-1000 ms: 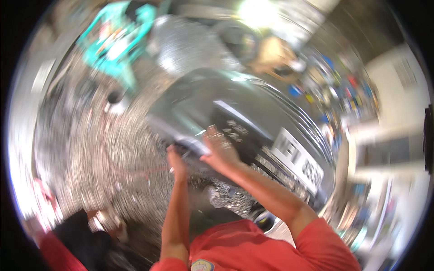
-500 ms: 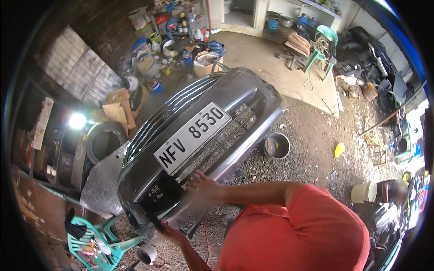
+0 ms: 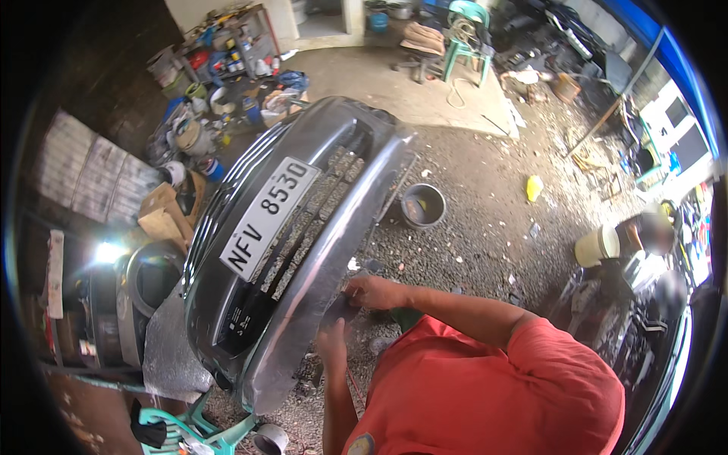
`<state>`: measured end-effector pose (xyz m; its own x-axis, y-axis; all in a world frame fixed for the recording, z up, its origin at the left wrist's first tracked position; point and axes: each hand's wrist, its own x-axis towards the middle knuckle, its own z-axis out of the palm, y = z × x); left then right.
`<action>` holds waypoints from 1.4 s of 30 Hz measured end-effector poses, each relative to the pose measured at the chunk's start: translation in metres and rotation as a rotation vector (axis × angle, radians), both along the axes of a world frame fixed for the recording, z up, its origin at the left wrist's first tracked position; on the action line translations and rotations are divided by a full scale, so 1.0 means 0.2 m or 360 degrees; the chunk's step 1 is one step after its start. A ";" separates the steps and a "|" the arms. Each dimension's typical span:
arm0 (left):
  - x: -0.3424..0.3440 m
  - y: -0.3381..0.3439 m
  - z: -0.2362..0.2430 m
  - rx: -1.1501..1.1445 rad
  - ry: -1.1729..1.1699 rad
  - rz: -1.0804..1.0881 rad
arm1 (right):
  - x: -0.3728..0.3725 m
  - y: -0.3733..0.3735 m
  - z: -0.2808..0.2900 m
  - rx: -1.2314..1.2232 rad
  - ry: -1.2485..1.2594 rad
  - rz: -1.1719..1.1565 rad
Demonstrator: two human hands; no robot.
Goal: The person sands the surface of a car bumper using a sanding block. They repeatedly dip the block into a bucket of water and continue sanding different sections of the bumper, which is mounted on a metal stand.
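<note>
A grey car bumper with chrome grille strips and a white licence plate lies slantwise before me. Close to its near edge, my two hands have come together. My right hand pinches the upper end of a small dark flat piece, perhaps sandpaper. Below, my left hand has its fingers closed on the other end of it. The fingers partly cover the piece, so its exact kind is hard to make out. Neither hand appears to press on the bumper.
A dark round bucket stands on the gravel right of the bumper. A green plastic chair is at the near left, beside a silver sheet. Another person is at the right near a cream bucket.
My right hand has left the bumper's lower opening and joined my left hand, which moved up and right. Both now grip the dark piece. The view has swung right.
</note>
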<state>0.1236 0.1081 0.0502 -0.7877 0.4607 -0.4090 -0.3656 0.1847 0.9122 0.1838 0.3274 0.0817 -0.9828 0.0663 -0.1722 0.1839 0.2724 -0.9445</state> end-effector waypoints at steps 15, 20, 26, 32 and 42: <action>0.18 0.24 -0.46 -0.0598 -0.0026 -0.0764 | 0.72 1.08 -0.55 -0.0656 -0.0455 -0.1793; 0.26 0.74 -0.37 -0.0882 0.0136 -0.0949 | 0.66 1.59 -0.78 -0.0675 -0.0481 -0.1952; 0.40 1.61 -0.28 -0.0708 0.0189 -0.1137 | 1.01 2.08 -1.13 0.0060 -0.1023 -0.1234; 0.36 2.33 -0.20 -0.0730 0.0352 -0.1180 | 1.70 2.40 -1.32 0.0174 -0.1445 -0.1000; 0.40 2.37 -1.19 -0.1444 0.0124 -0.2014 | 1.76 2.32 -1.32 0.0189 -0.1629 -0.0854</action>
<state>0.2041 0.5827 -0.1870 -0.1238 0.4469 -0.8860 0.4891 0.8043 0.3373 0.5349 0.7921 -0.1832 -0.2286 0.5012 -0.8346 0.9652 0.0051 -0.2613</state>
